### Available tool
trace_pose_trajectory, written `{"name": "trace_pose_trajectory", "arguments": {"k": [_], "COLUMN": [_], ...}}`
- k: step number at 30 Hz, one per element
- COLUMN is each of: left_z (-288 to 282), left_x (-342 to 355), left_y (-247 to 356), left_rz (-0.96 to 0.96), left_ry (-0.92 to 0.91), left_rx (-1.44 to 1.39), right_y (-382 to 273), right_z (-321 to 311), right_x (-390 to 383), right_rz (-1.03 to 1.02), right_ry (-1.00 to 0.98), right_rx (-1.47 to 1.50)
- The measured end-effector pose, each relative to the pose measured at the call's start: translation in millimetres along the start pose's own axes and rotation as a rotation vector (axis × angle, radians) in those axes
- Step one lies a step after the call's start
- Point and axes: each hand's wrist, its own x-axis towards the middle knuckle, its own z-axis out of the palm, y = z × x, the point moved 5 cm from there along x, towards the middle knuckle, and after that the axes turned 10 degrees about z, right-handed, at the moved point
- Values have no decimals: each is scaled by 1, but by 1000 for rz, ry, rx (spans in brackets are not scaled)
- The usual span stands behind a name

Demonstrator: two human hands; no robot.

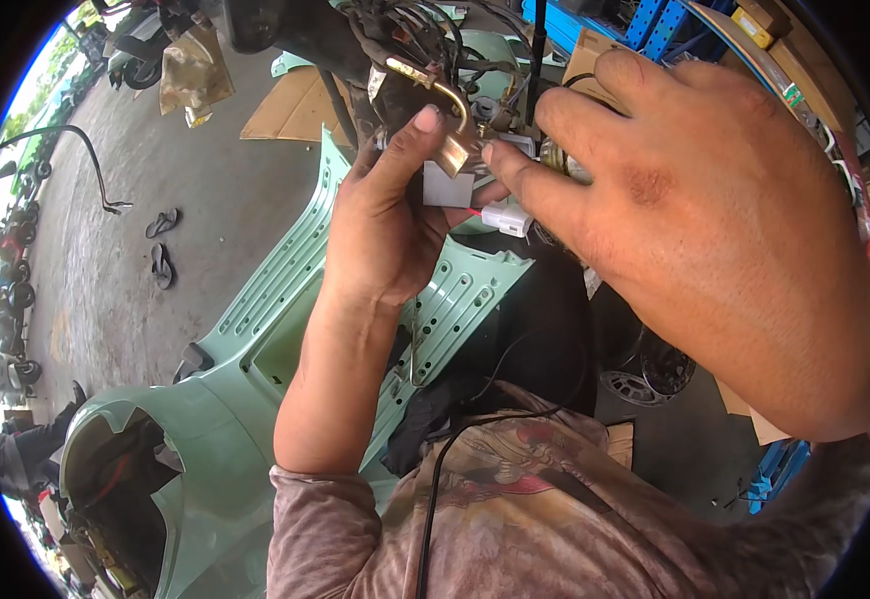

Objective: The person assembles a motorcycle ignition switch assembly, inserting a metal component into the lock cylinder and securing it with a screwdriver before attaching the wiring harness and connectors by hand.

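In front of me my left hand [390, 215] is closed, its thumb pressed against a gold-coloured metal fitting [452, 157]. A bent gold tube [452, 98] curves down to that fitting from the dark wire bundle above. Between the left thumb and fingers sits a white square piece [448, 187]; what holds it is partly hidden. My right hand [645, 170] reaches over from the right, fingers curled, a fingertip close to the fitting. Whatever it pinches is hidden behind the hand. A white plug connector [506, 220] with a red wire hangs just below the fingertips.
A mint-green scooter body [220, 399] lies across the left and below my hands. Dark wiring [425, 30] hangs at the top. Cardboard [285, 105] and black sandals [162, 250] lie on the grey floor. Blue shelving [655, 30] stands at upper right; a black cable [440, 464] crosses my shirt.
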Motion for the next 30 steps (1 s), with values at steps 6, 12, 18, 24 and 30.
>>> {"name": "trace_pose_trajectory", "arguments": {"k": [6,12,18,24,30], "left_z": [4,9,8,15,12], "left_x": [-7,-14,-18,-18,-18], "left_y": [0,6,0,-3,-4], "left_rz": [-61,-76,-99,-100,-105], "left_ry": [10,43,36,52,16], "left_rx": [-82,-127,-128,-216,-215], "right_y": [1,3,-6,-5,-2], "right_z": [-3,-10,-12,-14,-15], "right_x": [-3,-4,-13,-17,-13], "right_rz": [-113,-171,-183,-154,-207], "right_ry": [-8,131,99,-56,25], "right_rx": [-163,7,-241,-242,-242]}}
